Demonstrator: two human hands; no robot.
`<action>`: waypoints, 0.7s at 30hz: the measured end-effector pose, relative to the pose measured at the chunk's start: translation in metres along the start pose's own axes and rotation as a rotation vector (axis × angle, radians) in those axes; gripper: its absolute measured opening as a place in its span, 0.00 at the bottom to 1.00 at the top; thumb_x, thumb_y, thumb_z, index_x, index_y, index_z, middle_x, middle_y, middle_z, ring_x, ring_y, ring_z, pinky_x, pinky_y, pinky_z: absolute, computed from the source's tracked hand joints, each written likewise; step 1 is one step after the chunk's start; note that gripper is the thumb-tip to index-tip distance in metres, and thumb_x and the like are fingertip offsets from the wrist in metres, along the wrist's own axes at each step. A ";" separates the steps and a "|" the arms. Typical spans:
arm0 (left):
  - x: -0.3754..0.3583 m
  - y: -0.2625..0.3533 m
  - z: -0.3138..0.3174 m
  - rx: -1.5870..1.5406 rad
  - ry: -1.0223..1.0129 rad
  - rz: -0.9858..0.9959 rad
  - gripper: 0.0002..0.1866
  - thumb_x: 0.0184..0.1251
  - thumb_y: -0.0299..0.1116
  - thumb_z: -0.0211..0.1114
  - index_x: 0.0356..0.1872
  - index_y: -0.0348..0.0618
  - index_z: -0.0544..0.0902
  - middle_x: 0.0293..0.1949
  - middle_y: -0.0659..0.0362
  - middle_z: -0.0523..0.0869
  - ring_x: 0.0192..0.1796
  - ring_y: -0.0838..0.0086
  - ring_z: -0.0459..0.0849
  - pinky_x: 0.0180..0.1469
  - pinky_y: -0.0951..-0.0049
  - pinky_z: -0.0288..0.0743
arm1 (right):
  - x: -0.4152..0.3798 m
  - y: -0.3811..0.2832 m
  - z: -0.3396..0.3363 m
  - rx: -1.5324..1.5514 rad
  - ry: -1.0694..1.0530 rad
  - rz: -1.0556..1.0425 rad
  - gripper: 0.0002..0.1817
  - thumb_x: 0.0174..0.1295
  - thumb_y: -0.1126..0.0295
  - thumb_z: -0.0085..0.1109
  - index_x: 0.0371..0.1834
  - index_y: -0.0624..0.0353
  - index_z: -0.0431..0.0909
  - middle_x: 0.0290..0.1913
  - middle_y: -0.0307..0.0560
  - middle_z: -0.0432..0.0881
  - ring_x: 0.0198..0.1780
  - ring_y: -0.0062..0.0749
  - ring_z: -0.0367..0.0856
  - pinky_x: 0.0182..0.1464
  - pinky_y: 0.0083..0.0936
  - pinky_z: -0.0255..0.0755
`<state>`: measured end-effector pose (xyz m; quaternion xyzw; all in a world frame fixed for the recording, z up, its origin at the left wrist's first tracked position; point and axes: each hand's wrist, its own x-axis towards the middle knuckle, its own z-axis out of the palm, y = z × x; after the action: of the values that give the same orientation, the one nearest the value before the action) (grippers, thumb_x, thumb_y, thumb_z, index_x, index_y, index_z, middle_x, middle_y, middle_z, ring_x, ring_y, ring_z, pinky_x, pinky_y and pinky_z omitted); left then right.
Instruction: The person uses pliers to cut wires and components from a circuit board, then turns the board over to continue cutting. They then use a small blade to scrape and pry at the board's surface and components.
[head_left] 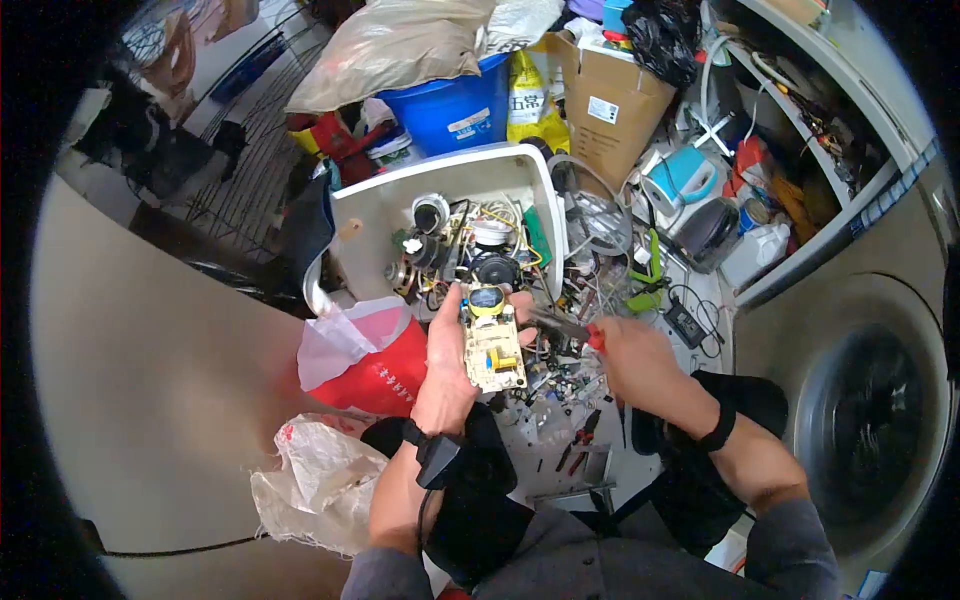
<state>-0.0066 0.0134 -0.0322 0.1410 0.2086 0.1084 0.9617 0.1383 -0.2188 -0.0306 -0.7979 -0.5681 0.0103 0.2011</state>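
Observation:
My left hand (450,360) is closed round a pale circuit board (493,370), holding it face up. The board bears a yellow-rimmed round coil (487,300) at its far end and a small yellow part (501,359) nearer me. My right hand (640,360) grips a red-handled metal tool (570,327). Its blade or jaws point left towards the far end of the board and are blurred, so its exact kind cannot be made out. Beyond the board, a white bin (450,165) holds motors, wires and a green board (537,237).
Small loose parts (560,385) and red-handled pliers (585,440) lie on the floor below. A red bag (370,370) and a woven sack (320,480) are at left. A black adapter (686,322), kettle (705,230) and washing machine (870,420) are at right.

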 end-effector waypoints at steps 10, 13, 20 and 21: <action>-0.011 -0.007 0.009 0.056 0.028 0.065 0.35 0.83 0.62 0.46 0.62 0.35 0.77 0.51 0.43 0.87 0.52 0.50 0.88 0.57 0.37 0.86 | 0.029 0.002 0.011 -0.319 0.183 -0.041 0.30 0.55 0.74 0.63 0.64 0.66 0.74 0.46 0.50 0.80 0.49 0.46 0.79 0.47 0.41 0.74; -0.013 -0.012 0.012 0.053 0.101 0.071 0.33 0.83 0.62 0.46 0.61 0.39 0.78 0.50 0.46 0.88 0.53 0.51 0.88 0.60 0.37 0.84 | 0.034 -0.001 0.011 -0.391 0.196 -0.040 0.29 0.57 0.72 0.62 0.64 0.67 0.74 0.47 0.49 0.79 0.50 0.43 0.78 0.48 0.40 0.71; -0.007 -0.017 -0.009 0.103 0.134 0.083 0.35 0.83 0.65 0.43 0.61 0.39 0.78 0.49 0.48 0.87 0.50 0.54 0.88 0.56 0.42 0.87 | 0.039 0.001 0.024 -0.529 0.289 -0.196 0.28 0.59 0.68 0.59 0.63 0.71 0.74 0.45 0.49 0.77 0.49 0.42 0.76 0.50 0.43 0.68; -0.007 -0.019 -0.009 0.144 0.146 0.105 0.36 0.83 0.65 0.43 0.61 0.39 0.78 0.50 0.49 0.87 0.50 0.55 0.88 0.55 0.43 0.87 | 0.039 0.002 0.024 -0.539 0.279 -0.220 0.30 0.58 0.69 0.60 0.63 0.73 0.73 0.46 0.50 0.77 0.49 0.43 0.77 0.52 0.43 0.67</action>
<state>-0.0137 -0.0044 -0.0440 0.2124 0.2778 0.1535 0.9242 0.1477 -0.1765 -0.0448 -0.7499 -0.6003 -0.2720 0.0583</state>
